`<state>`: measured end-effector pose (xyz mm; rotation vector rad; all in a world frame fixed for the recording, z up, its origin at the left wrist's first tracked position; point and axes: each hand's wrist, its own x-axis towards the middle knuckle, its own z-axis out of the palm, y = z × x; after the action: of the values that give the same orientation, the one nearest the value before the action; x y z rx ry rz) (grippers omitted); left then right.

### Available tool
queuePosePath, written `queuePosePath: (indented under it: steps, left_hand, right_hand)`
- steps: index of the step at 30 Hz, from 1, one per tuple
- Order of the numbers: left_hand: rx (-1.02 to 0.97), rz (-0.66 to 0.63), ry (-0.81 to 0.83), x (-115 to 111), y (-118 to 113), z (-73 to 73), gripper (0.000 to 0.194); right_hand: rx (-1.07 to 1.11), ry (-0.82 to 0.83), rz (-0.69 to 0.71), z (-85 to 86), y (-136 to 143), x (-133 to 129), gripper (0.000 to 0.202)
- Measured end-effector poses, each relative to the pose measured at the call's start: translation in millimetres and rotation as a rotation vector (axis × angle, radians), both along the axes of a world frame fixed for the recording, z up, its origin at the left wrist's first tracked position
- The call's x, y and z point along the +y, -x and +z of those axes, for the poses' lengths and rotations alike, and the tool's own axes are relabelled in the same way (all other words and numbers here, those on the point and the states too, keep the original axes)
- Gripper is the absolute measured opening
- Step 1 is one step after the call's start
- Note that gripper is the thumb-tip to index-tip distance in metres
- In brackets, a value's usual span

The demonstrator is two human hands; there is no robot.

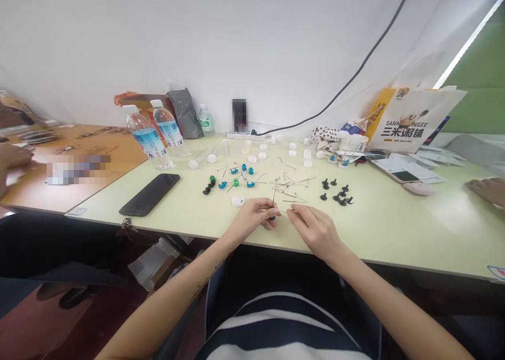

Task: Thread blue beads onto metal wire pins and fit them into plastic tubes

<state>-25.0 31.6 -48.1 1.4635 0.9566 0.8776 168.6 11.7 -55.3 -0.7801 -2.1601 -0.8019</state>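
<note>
Near the table's front edge, my left hand (258, 214) is closed on a small dark part with a thin dark rod (273, 196) standing up from it. To its right, my right hand (313, 228) is closed in a pinch, its fingertips a short gap away; what it holds is too small to name. Thin metal pins (294, 196) lie scattered just beyond both hands. Small blue pieces (251, 184) and a green one (236, 182) are behind my left hand. Several black pieces (342, 194) lie to the right. A white round cap (238, 201) sits beside my left hand.
A black phone (150, 194) lies at the left, with two water bottles (148, 143) behind it. Clear tubes with white caps (212, 158) line the back. At the right stand a paper bag (418, 120) and papers; another person's hand (487, 190) rests at the far right.
</note>
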Motion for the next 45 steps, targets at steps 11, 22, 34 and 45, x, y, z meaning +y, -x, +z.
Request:
queuePosePath:
  steps: [11,22,34,45]
  left_hand:
    - [0.000,0.003,0.008,1.0,1.2,-0.7,0.030]
    - [-0.003,0.012,0.007,-0.2,1.1,0.5,0.032]
    - [0.006,0.013,-0.007,-0.6,0.9,0.3,0.031]
    - [0.008,0.015,-0.018,-0.5,0.4,-0.2,0.031]
  right_hand:
    - [0.033,0.020,0.009,-0.7,0.7,1.5,0.013]
    - [0.050,0.077,0.002,-6.0,-1.4,3.3,0.015]
    - [0.067,0.106,0.005,-6.3,-2.2,4.1,0.015]
    - [0.072,0.143,0.001,-7.7,-2.5,4.4,0.016]
